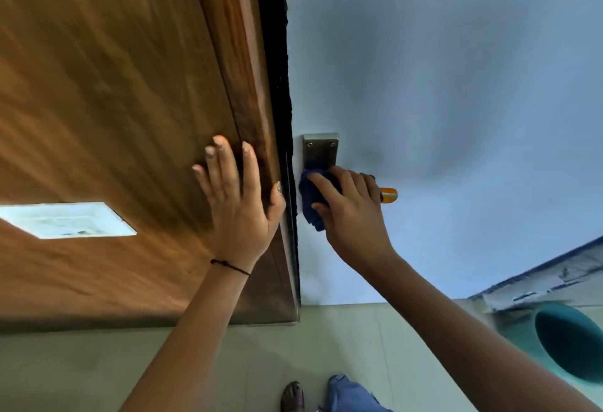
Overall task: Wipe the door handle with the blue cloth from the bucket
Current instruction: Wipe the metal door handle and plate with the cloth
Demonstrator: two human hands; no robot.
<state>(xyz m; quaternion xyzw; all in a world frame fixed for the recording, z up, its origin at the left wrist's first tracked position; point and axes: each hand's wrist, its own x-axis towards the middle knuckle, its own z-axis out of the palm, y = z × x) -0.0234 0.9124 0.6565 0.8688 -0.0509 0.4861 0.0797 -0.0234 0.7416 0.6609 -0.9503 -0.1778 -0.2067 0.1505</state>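
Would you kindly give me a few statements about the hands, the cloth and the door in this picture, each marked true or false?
1. The right hand presses a dark blue cloth against the handle below the brushed-metal handle plate. True.
2. The left hand grips the cloth too. False: it lies flat, fingers spread, on the brown wooden door.
3. A thin black thread band circles the left wrist. True.
4. The teal round bucket stands at the lower left. False: it is at the lower right.
5. The plate is fixed to the wooden door. False: it sits on the pale blue panel.

Two hands — left hand (241,202), right hand (350,212) — one blue cloth (311,202), one bucket (569,339).
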